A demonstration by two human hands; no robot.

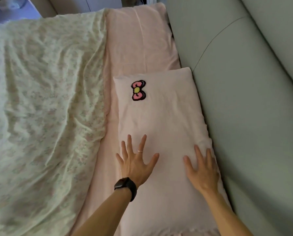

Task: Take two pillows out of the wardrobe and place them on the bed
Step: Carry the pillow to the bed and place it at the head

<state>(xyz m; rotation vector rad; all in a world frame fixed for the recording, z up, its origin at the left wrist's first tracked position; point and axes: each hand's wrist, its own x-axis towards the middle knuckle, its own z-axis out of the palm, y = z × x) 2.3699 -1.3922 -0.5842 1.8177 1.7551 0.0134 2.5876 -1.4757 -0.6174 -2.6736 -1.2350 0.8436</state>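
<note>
A pale pink pillow (161,116) with a pink and black bow patch (138,90) lies flat on the pink sheet of the bed (139,43), against the headboard. My left hand (136,161), with a ring and a dark watch on the wrist, rests flat on the pillow's near left part, fingers spread. My right hand (202,169) lies flat on the pillow's near right edge, fingers apart. Neither hand grips anything. I see only this one pillow. The wardrobe is out of view.
A cream floral duvet (43,103) covers the left of the bed. A padded grey-green headboard (251,92) runs along the right. White cabinet fronts (84,3) stand beyond the bed's far end.
</note>
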